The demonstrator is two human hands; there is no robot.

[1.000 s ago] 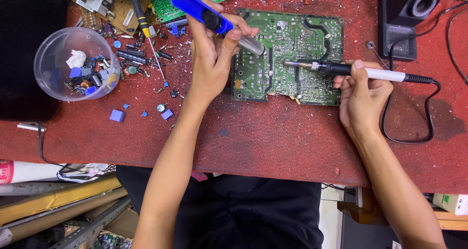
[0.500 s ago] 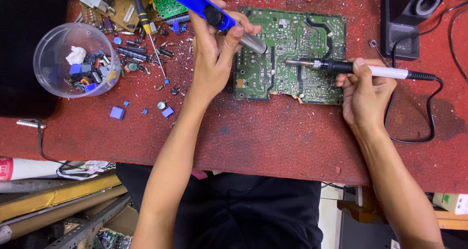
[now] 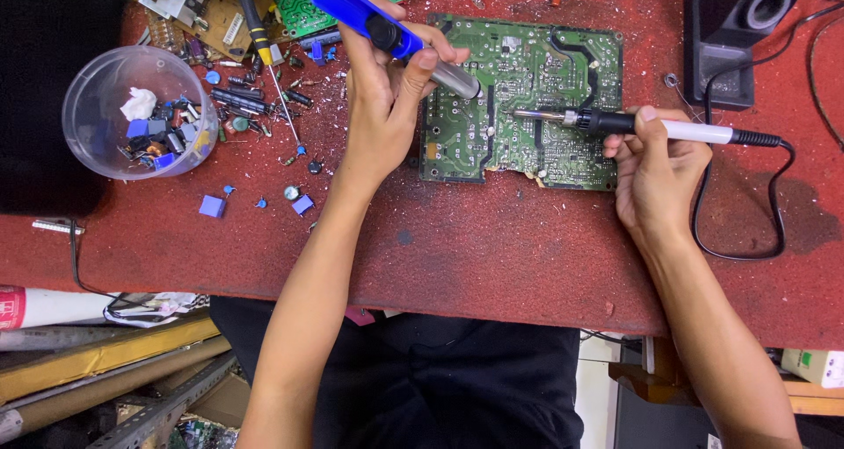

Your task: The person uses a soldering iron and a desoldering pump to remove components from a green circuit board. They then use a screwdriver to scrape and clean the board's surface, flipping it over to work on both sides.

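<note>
The left hand (image 3: 387, 88) is closed around a blue desoldering pump (image 3: 387, 29), fingers wrapped over the barrel and the thumb on its dark button; the pump's grey nozzle points down-right onto the green circuit board (image 3: 519, 97). The right hand (image 3: 659, 172) pinches a soldering iron (image 3: 642, 128) between thumb and fingers at the black grip, with the white handle extending right to a black cable (image 3: 756, 238). The iron's metal tip lies over the centre of the board, just right of the pump nozzle; whether the two tips touch cannot be told.

The circuit board lies flat, solder side up, in the upper centre of the frame on a red work surface (image 3: 492, 255). At upper left stands a clear plastic bowl (image 3: 132, 150) holding small removed components. Between bowl and left hand lie scattered loose parts and a yellow-handled screwdriver (image 3: 259, 40). Small blue components (image 3: 211, 206) rest below the bowl. A black soldering stand (image 3: 730, 27) sits at upper right.
</note>
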